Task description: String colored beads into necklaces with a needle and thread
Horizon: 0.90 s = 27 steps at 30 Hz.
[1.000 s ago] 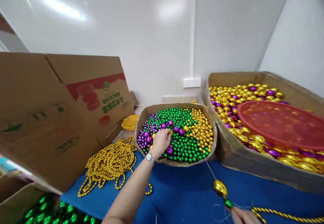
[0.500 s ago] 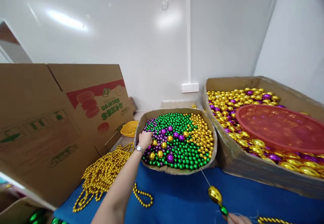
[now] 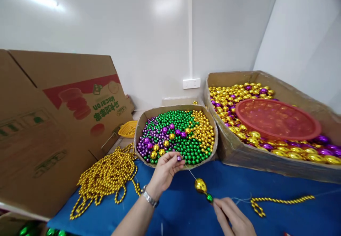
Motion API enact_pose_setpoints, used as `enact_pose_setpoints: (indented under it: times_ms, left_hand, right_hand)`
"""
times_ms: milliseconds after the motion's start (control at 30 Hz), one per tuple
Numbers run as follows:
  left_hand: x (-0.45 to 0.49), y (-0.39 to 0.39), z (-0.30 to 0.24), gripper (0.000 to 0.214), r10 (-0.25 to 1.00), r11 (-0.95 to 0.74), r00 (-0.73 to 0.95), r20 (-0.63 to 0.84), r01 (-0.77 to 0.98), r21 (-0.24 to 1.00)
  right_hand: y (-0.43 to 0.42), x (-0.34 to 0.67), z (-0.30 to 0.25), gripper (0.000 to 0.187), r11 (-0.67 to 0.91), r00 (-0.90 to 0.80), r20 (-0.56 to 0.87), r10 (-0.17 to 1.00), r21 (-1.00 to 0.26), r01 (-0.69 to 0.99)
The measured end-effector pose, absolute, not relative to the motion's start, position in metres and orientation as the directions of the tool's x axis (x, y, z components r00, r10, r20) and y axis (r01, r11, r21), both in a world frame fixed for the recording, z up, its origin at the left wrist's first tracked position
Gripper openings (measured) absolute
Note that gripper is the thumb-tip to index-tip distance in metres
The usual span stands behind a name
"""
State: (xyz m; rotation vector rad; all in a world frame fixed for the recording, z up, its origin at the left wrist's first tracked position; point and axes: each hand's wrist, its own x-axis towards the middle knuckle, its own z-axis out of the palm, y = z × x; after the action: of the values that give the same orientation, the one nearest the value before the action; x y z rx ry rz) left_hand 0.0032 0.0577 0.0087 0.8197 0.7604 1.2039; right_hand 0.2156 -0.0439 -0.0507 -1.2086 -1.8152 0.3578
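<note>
Pinched between the fingertips of my left hand is a small purple bead, held just over the front rim of the round cardboard box. A pale string runs from near that bead down to a large gold bead. Below it on the same string sits a green bead. My right hand is closed at the lower end of this strand, right against the green bead. Small purple, green and gold beads fill the round box, with several larger purple and gold ones on top.
A heap of gold bead strings lies on the blue cloth at left. One gold bead strand lies at right. A large box of gold and purple beads holds a red basket. A tall carton and yellow basket stand left.
My left hand has come out of the bead box towards me, with a purple bead in its fingers. My right hand and the strand show higher and further left. The view has shifted.
</note>
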Motion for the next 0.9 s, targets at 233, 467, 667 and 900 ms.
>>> enact_pose_setpoints:
  times_ms: [233, 467, 667, 900]
  left_hand:
    - [0.011, 0.047, 0.005, 0.023, 0.973, 0.196, 0.206, -0.105, -0.493, 0.848]
    - [0.015, 0.039, 0.007, 0.024, 0.986, 0.066, 0.164, -0.005, -0.367, 0.928]
    - [0.034, 0.023, -0.028, 0.026, 0.981, 0.106, 0.187, -0.051, -0.3, 0.948]
    - [0.045, 0.013, -0.067, 0.022, 0.979, -0.162, 0.144, 0.146, 0.102, 0.982]
  right_hand:
    - [-0.047, 0.217, -0.056, 0.023, 0.502, -0.143, 0.541, 0.829, -0.606, 0.617]
    - [-0.047, 0.222, -0.061, 0.024, 0.535, -0.156, 0.614, 0.774, -0.5, 0.681]
    - [-0.045, 0.228, -0.091, 0.023, 0.446, -0.061, 0.546, 0.836, -0.61, 0.655]
    - [-0.039, 0.245, -0.118, 0.025, 0.313, -0.04, 0.394, 0.918, -0.66, 0.683]
